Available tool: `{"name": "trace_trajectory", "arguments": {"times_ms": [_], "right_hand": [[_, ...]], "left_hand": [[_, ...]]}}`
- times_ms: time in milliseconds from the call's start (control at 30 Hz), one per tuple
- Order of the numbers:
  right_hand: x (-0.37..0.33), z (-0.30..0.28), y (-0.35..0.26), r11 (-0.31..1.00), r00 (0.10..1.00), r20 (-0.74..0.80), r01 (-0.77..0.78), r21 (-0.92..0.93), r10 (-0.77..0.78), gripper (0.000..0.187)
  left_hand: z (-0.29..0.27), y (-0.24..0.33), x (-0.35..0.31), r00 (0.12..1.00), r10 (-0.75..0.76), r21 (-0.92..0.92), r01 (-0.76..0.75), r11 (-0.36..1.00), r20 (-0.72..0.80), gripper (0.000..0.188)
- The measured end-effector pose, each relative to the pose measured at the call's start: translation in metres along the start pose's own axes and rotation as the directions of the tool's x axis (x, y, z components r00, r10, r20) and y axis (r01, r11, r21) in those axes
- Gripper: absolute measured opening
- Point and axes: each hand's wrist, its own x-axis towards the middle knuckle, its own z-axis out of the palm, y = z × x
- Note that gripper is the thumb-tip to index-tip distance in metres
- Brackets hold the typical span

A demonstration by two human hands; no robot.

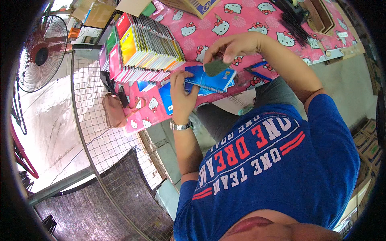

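Note:
My right hand [238,46] pinches a dark grey-green pad [216,68], possibly a scouring pad, just over a blue spiral notebook [220,81]. My left hand [183,94], with a metal watch on the wrist, grips the left end of that notebook, thumb near the wire spiral and fingers over the cover. More blue notebooks lie partly hidden beneath it, and another blue cover [165,100] shows left of my left hand. Right of the notebook rest blue-handled pliers [260,72].
Tall stacks of coloured spiral notebooks [148,46] stand at the left on the pink patterned tablecloth [237,24]. A cardboard box [191,6] sits at the back, black binding coils [295,28] at the far right. A brown pouch [114,111], wire mesh [90,84] and a fan [42,54] are left.

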Motion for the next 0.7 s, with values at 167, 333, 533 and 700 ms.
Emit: {"name": "trace_trajectory", "arguments": {"times_ms": [167,333,533,700], "right_hand": [[0.010,-0.008,0.010,0.991,1.000,-0.005,0.002,-0.136,-0.003,0.052],[0.004,-0.008,0.004,0.985,0.996,0.075,0.029,0.172,-0.043,0.056],[0.009,-0.009,0.008,0.971,1.000,0.013,0.019,0.237,-0.023,0.064],[0.010,-0.002,0.010,0.830,0.994,-0.035,0.103,0.547,-0.100,0.056]], "left_hand": [[0.006,0.001,-0.001,0.999,-0.011,-0.059,0.014,0.998,0.044,0.019],[-0.001,0.006,0.000,0.998,0.002,0.036,-0.005,0.999,0.067,0.018],[0.005,0.005,0.002,0.997,-0.031,0.022,0.029,0.999,0.077,0.021],[0.003,0.006,-0.004,0.983,-0.137,-0.089,0.148,0.985,0.125,0.020]]}}
